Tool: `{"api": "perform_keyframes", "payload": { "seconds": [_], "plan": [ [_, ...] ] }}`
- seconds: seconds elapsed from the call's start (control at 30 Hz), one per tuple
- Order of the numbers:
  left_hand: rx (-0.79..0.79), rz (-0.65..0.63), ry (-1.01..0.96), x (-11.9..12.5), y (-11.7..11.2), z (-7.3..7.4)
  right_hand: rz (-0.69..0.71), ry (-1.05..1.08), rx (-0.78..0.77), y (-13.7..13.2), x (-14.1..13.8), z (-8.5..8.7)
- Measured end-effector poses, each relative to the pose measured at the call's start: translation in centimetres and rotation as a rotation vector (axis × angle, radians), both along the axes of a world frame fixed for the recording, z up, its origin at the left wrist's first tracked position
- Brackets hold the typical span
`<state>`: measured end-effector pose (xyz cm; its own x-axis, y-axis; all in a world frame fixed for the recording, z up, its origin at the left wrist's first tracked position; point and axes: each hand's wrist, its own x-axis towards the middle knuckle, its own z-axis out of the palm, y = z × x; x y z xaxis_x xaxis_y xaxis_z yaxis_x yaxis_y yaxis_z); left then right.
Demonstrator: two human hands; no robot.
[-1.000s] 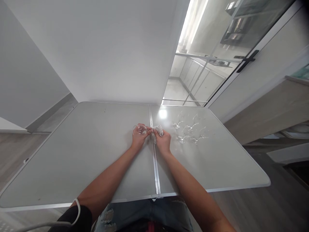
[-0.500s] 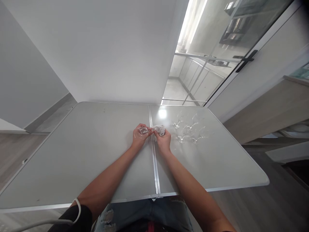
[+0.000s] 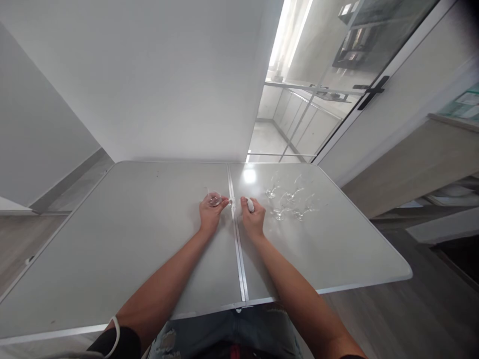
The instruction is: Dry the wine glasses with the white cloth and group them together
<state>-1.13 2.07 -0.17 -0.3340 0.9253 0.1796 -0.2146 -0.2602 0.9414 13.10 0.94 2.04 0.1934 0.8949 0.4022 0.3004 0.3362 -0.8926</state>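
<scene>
A clear stemmed glass (image 3: 214,200) lies tilted in my left hand (image 3: 210,215), its bowl to the left and its foot toward the table's centre seam. The fingers are closed around it near the stem. My right hand (image 3: 254,218) is bunched around a crumpled white cloth (image 3: 250,204), just right of the seam. A small gap separates the cloth from the foot of the glass. Right of my right hand, several similar clear stemmed glasses (image 3: 279,215) stand in a group; their outlines are faint against the pale surface.
The pale folding table (image 3: 149,259) has a metal seam (image 3: 239,259) down its middle and a metal rim. A white wall (image 3: 179,89) rises behind it. A glazed door with a black handle (image 3: 372,92) stands back right, with a wooden shelf unit (image 3: 404,164) beyond the right edge.
My hands have moved apart. The cloth has come away from the glass and is now bunched in my right hand; my left hand has shifted slightly left with the glass.
</scene>
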Motion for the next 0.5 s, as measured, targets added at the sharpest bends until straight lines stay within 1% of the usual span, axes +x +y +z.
{"api": "perform_keyframes", "payload": {
  "seconds": [0.1,0.17,0.23,0.37,0.5],
  "plan": [
    [-0.034,-0.018,-0.007,-0.1,0.2,-0.3,0.117,0.009,0.101,0.0,0.0,0.4],
    [-0.043,-0.031,-0.010,-0.1,0.4,-0.5,0.169,-0.008,0.136,0.1,0.1,0.4],
    [-0.053,-0.021,-0.002,-0.1,0.5,-0.5,0.210,-0.076,0.155,0.1,0.1,0.0],
    [-0.052,-0.033,0.008,-0.2,0.7,-0.5,0.238,-0.256,0.085,0.1,-0.2,-0.6],
    [-0.046,-0.047,-0.014,-0.3,0.7,-0.4,0.272,-0.426,0.028,0.2,-0.7,-0.7]
  ]
}}
